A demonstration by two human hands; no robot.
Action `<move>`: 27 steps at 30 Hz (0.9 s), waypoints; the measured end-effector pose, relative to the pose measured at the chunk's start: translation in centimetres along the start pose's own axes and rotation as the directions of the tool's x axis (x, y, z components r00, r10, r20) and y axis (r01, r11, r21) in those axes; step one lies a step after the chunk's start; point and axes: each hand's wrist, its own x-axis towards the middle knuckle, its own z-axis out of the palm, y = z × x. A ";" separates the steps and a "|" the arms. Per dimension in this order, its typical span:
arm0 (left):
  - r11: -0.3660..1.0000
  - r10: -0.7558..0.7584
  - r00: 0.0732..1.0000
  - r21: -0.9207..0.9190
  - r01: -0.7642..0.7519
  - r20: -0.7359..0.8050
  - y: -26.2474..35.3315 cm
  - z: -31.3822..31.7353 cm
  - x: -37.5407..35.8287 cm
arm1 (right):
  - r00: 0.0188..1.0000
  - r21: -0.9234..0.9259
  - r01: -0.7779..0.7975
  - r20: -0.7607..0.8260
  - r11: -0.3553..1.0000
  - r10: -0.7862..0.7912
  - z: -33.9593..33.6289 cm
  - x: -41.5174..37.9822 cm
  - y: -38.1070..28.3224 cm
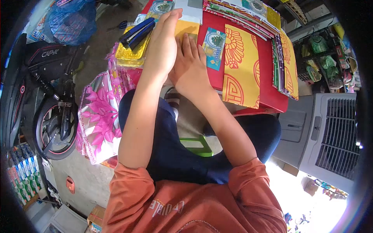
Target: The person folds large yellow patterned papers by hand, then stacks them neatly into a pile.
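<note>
My left hand (165, 44) is raised on its edge over the near left side of the red table (270, 89), its fingers stretched out and close together. Beside it, my right hand (190, 68) lies palm down with fingers extended, touching a plain yellow paper (188, 28). Neither hand visibly grips anything, though the space under both palms is hidden. A blue-green printed slip (214, 48) lies just right of my right fingers. Further right is a yellow sheet with red patterns (241, 66). Left of my left hand, a blue-and-black stapler (138, 33) rests on yellow plastic-wrapped packets (130, 58).
Stacked coloured papers (241, 17) sit at the table's far side, with another patterned stack (285, 66) at the right. A pink flowered bag (101, 116) is at the left, near a motorbike wheel (56, 120). A grey air cooler (330, 132) stands at the right.
</note>
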 end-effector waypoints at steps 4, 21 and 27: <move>0.983 -0.049 0.995 -0.183 0.032 -0.089 1.3 0.7 0.1 | 0.998 0.078 -0.021 -0.058 0.997 0.025 0.2 -0.1 0.0; 0.981 0.140 0.989 0.133 -0.144 0.039 -0.2 -0.3 0.5 | 0.998 0.329 -0.019 -0.045 0.944 0.036 -1.9 1.2 1.6; 0.882 0.160 0.986 0.445 -0.159 0.034 -1.9 0.2 -0.4 | 0.973 0.538 -0.208 0.025 0.817 0.231 -2.5 5.8 7.1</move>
